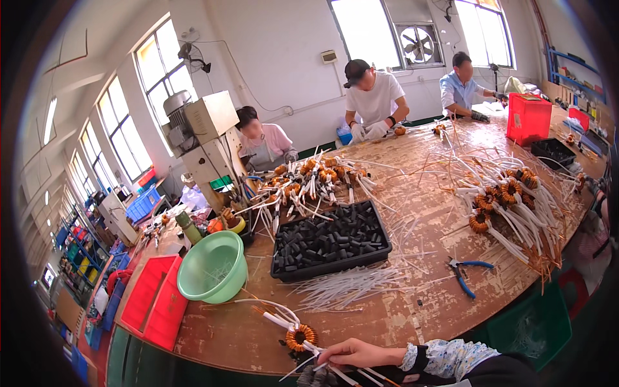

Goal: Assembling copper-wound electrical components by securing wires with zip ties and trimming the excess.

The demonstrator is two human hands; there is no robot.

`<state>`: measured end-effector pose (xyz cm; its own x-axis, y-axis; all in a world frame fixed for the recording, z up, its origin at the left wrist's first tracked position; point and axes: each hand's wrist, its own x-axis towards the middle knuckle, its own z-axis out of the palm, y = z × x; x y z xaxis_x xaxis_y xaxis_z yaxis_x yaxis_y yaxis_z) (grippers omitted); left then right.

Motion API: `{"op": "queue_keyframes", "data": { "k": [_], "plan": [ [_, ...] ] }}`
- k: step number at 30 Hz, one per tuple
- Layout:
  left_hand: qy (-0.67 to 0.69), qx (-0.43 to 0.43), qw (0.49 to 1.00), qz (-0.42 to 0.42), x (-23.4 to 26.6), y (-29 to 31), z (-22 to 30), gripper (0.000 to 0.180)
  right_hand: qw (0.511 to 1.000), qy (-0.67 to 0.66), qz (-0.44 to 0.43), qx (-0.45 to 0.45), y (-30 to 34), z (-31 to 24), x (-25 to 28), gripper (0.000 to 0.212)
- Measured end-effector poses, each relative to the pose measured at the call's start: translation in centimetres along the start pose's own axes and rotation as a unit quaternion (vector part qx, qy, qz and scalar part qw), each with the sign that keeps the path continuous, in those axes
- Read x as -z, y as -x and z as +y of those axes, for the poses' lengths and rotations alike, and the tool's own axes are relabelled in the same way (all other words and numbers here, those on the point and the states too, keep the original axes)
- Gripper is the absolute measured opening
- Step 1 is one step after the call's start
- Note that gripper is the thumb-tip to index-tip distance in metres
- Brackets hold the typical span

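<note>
Only one of the person's hands shows clearly, bare, at the near edge of the surface. Its wrist wears a loose sleeve cover of white cloth printed with small blue flowers, gathered into a ruffled, elasticated cuff. Just behind the cuff a black band crosses the wrist, and dark fabric covers the arm beyond it. The other hand cannot be made out.

One head camera, looking down and across a big wooden table.

Worn high, tilted forward toward 12 o'clock. Very near at 6 o'clock: a hand at the bottom edge. Mid-way: black tray. Far off at 12 o'clock: windows and workers. Round fisheye edges, bending straight lines. Only a single view, nothing shared with another.
</note>
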<state>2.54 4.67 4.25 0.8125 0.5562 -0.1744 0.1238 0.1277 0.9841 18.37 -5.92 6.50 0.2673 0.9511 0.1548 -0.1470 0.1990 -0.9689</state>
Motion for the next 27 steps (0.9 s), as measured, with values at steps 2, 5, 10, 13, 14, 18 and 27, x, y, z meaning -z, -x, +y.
{"op": "queue_keyframes", "data": {
  "k": [2,5,10,13,14,18,27],
  "plan": [
    [0.001,-0.020,1.000,-0.011,0.2,0.1,-0.1,0.019,0.994,-0.066,-0.054,-0.065,-0.1,-0.6,0.0,0.021],
    [-0.003,-0.002,1.000,-0.013,0.0,0.2,0.4,0.020,0.993,0.108,-0.031,0.046,-0.3,-1.0,-0.3,0.019],
    [0.051,0.011,0.999,-0.013,0.0,0.1,0.2,0.022,0.954,0.290,0.037,0.073,-0.4,-0.8,-1.2,0.017],
    [0.074,0.020,0.997,-0.007,-0.2,0.4,0.6,0.023,0.964,0.236,0.116,0.035,-0.3,-0.3,-1.4,0.018],
    [0.074,0.021,0.997,-0.007,-0.2,0.5,0.5,0.023,0.964,0.235,0.116,0.035,-0.3,-0.2,-1.5,0.018],
    [0.106,0.032,0.994,-0.011,0.1,0.7,0.3,0.023,0.950,0.286,0.119,0.045,-0.4,0.1,-1.7,0.018],
    [0.121,0.006,0.992,-0.035,0.1,0.5,0.2,0.021,0.944,0.301,0.129,0.041,-0.3,-0.1,-2.4,0.017]
  ]
}}
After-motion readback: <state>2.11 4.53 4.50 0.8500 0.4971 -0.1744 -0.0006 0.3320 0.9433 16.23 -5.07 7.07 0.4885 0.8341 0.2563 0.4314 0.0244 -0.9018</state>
